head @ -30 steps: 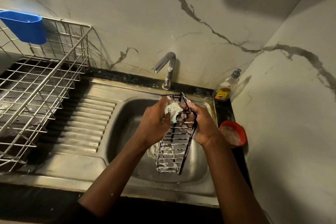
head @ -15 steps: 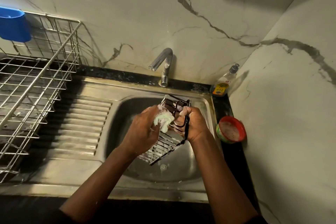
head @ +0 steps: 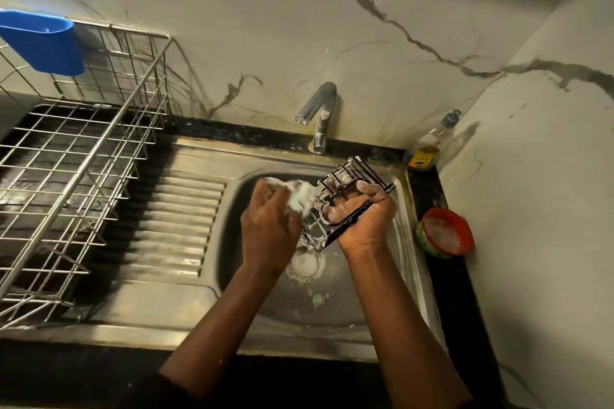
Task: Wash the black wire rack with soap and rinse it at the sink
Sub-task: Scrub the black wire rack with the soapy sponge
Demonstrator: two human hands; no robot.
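Black wire rack (head: 345, 196): thin dark-coated rods welded in a boxy grid, streaked with white lather. It is held in the air over the basin of the stainless sink (head: 408, 209), below and right of the chrome tap (head: 319, 109). Long axis runs diagonally, upper end toward the back right corner, lower end toward the drain (head: 304, 264), which is ringed with foam.

Right hand (head: 360, 214): fingers curled through the wires, gripping the rack's right side; knuckles soapy.
Left hand (head: 265, 222): closed around a pale, foamy scrub pad (head: 300, 196), pressed to the rack's left face; motion-blurred.

Ribbed steel drainboard (head: 179, 226) on the left. Bright steel wire dish basket (head: 76, 176) beside it, with a blue plastic cup (head: 43, 43) hooked on its rim. Clear soap bottle (head: 432, 143) in the corner; round red-rimmed tub (head: 445, 232) on the black counter edge.
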